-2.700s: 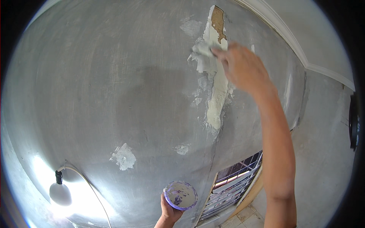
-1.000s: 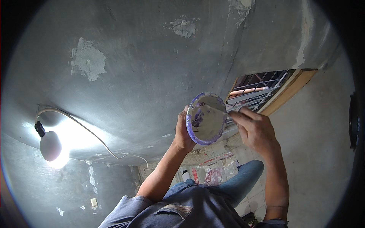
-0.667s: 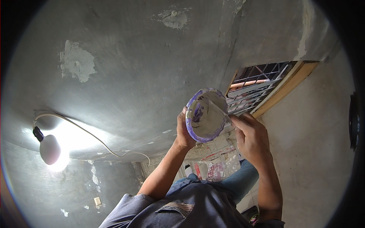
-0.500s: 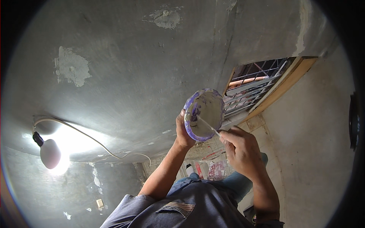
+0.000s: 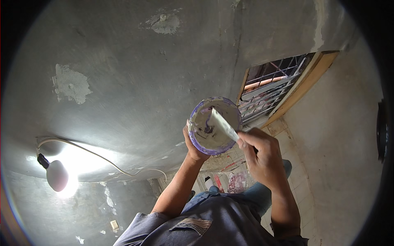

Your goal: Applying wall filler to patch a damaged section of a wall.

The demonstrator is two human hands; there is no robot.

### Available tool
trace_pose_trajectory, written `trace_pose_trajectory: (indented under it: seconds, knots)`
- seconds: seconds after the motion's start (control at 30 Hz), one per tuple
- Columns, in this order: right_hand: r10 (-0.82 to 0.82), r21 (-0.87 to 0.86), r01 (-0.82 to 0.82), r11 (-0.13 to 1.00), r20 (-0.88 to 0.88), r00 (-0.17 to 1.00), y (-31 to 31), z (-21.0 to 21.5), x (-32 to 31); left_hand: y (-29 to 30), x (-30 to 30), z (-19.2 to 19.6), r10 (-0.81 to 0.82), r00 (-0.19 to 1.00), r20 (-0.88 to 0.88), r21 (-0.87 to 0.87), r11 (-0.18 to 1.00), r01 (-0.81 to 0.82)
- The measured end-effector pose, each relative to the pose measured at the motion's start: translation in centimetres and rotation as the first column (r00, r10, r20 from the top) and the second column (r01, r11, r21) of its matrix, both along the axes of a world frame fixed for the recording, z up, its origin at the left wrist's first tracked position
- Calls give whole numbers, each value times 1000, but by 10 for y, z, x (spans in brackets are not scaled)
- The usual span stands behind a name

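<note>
A round tub (image 5: 198, 145) with a purple-smeared rim is held up in front of me, its mouth facing me. My left hand (image 5: 193, 144) is closed around its lower left side; the fingers behind it are hidden. Pale grey putty (image 5: 201, 121) coats the inside, with a dark purple patch near the middle. In my right hand (image 5: 262, 158) I grip a putty knife (image 5: 223, 124) between thumb and fingers. Its pale, smeared blade slants up and left across the tub's mouth. Whether the tip touches the putty, I cannot tell.
A lit bulb (image 5: 57, 176) hangs at the left on a pale cable (image 5: 94, 155). Ahead is a grey plastered wall (image 5: 135, 82) with lighter patches. A barred window (image 5: 271, 88) with a wooden frame stands to the right. Red-stained material (image 5: 237, 183) lies on the floor below.
The putty knife has turned from nearly edge-on to showing its broad face, its tip now higher in the tub's mouth. The tub has shifted slightly left and shows more of its inside.
</note>
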State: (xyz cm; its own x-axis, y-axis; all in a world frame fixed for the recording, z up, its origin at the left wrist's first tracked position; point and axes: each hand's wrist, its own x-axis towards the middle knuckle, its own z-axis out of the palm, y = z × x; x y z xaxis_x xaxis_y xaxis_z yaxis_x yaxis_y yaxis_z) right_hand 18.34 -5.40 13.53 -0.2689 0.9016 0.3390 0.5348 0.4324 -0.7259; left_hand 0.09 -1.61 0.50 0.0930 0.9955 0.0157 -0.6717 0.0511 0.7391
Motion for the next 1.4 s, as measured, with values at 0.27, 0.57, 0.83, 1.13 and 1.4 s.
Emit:
trace_pose_trajectory:
  seconds: [0.27, 0.57, 0.83, 1.13, 1.4]
  knots:
    - [45, 164, -92, 982, 266, 963, 10, -10, 0, 10, 5, 26, -327, 730, 601, 48, 925, 376]
    - [28, 166, -104, 981, 407, 913, 12, -3, 12, 6, 2, 30, -371, 767, 524, 39, 910, 414]
    - [16, 139, -109, 984, 543, 840, 1, 20, 20, 11, -4, 14, -390, 709, 587, -39, 861, 506]
    - [15, 172, -175, 969, 669, 743, -2, 3, 1, 12, -1, 16, -322, 907, 270, -109, 926, 361]
    - [-88, 280, -142, 949, 671, 737, -7, 20, 25, 5, -5, 30, -321, 947, -11, -112, 941, 318]
